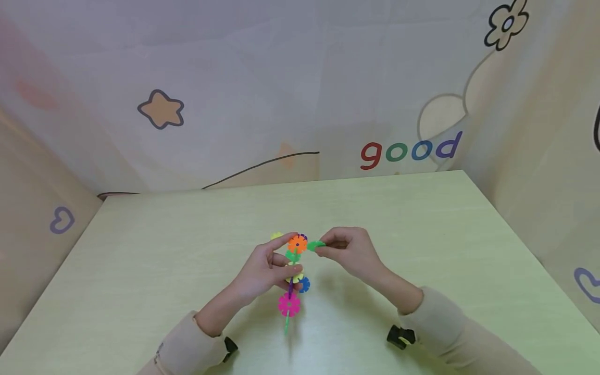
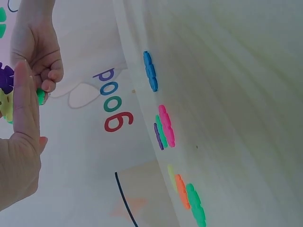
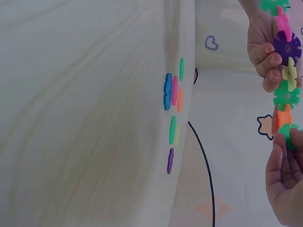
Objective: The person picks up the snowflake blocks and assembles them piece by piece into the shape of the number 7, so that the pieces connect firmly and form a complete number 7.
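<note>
My left hand (image 1: 262, 271) holds a chain of slotted snowflake discs around its middle. Its thumb lies over a yellow disc (image 1: 294, 277), and its index finger reaches to the top of an orange disc (image 1: 297, 244). Below the hand hang a purple disc (image 3: 287, 48), a pink disc (image 1: 289, 304) and an edge-on green disc at the bottom. Between yellow and orange sits another green disc (image 3: 287, 97). My right hand (image 1: 353, 252) pinches a separate-looking green disc (image 1: 316, 245) at the orange disc's right edge; whether their slots are joined, I cannot tell.
Several loose discs lie on the pale green table (image 1: 187, 250), including a blue disc (image 2: 150, 71), a pink disc (image 2: 166, 126), an orange disc (image 2: 182, 191) and a purple disc (image 3: 170, 161). Printed cloth (image 1: 253, 94) stands behind the table and at both sides.
</note>
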`<move>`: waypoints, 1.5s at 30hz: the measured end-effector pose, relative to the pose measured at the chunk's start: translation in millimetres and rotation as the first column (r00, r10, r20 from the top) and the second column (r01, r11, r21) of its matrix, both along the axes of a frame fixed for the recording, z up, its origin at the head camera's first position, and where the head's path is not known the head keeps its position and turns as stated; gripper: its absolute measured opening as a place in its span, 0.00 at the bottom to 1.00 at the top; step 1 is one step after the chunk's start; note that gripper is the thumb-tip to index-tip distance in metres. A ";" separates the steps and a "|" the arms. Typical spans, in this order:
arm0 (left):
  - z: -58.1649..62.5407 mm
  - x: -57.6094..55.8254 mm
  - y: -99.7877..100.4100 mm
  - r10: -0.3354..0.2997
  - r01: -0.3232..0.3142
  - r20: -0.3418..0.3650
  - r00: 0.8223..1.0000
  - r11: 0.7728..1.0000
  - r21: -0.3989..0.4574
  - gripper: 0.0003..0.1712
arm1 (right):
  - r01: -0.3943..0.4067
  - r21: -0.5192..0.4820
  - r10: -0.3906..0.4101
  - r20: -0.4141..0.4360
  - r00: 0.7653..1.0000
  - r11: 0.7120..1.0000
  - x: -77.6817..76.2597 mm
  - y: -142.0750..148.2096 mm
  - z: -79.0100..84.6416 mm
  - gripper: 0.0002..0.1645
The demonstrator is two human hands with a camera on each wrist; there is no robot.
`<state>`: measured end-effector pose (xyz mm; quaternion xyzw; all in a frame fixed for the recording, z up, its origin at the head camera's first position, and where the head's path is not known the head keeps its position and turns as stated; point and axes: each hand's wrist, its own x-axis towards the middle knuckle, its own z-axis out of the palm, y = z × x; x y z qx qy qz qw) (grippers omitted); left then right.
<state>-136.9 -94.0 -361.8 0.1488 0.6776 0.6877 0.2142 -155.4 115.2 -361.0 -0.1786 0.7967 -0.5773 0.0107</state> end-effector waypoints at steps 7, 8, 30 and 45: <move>-0.2 1.0 0.9 0.013 -0.016 -0.045 0.999 0.998 -0.054 0.41 | -0.002 -0.006 0.002 -0.063 0.998 1.000 -0.4 -4.3 -3.2 0.03; -0.8 0.9 0.9 0.012 -0.016 -0.053 0.998 0.998 -0.060 0.42 | -0.004 -0.007 0.004 -0.066 0.998 1.000 -0.3 -4.6 -3.2 0.03; 0.5 3.5 3.9 0.032 -0.041 -0.135 0.990 0.997 -0.063 0.42 | -0.038 0.042 0.050 -0.322 0.945 0.998 0.1 -8.0 -1.3 0.03; -0.9 3.8 -4.3 0.047 -0.053 -0.073 0.996 0.995 -0.082 0.43 | -0.042 0.128 0.068 -0.206 0.976 0.991 -1.6 -1.2 -2.3 0.05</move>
